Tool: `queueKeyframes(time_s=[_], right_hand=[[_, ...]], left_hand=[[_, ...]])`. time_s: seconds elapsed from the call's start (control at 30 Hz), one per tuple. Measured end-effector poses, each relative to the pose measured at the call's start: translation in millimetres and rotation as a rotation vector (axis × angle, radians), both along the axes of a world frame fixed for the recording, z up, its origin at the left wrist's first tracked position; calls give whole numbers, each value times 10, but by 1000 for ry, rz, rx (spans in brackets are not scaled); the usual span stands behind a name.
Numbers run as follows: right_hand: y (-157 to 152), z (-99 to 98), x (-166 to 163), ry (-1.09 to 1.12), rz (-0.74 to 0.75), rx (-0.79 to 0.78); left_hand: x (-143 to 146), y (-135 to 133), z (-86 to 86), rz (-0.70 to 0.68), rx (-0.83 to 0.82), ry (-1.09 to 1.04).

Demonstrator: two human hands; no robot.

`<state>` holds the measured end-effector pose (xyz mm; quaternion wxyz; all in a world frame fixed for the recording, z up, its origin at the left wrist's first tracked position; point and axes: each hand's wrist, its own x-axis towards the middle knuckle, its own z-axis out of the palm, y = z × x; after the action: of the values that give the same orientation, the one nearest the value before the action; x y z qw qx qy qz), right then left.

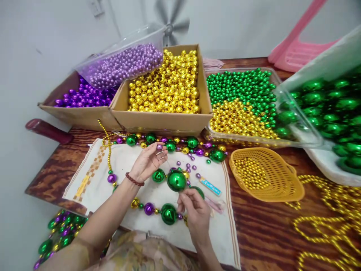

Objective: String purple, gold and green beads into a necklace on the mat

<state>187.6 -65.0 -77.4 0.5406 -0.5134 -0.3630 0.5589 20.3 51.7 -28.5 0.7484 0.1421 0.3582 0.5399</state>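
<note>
Thread (168, 164): slants from left hand (152, 160) down-right toward large green bead (176, 180) | left grip: small lilac bead (159, 147) pinched at fingertips | right hand (195, 210): fingers bunched, contents cannot be told | large green bead: over white towel (97, 194), between 2 hands, nearer right

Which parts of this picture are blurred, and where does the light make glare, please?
In the head view, the blades of the fan are smeared; in that same head view, bright highlights sit on the large green bead and the boxed gold beads; also in the head view, print on the blue packet is too soft to read.
</note>
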Motion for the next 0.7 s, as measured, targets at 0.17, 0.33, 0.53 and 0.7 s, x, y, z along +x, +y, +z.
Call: queueKeyframes(time_s=[0.17,0.33,0.53,0.7], right_hand=[[-12,81,-54,-52,-8,13],[-13,111,-76,-67,20,23],[-11,60,-97,-67,33,33],[-39,-29,-102,-78,41,7]], left_hand=[[-74,4,-2,32,-2,-4],[-117,19,-26,95,47,32],[-145,3,-32,147,99,49],[-154,-2,-11,153,104,86]])
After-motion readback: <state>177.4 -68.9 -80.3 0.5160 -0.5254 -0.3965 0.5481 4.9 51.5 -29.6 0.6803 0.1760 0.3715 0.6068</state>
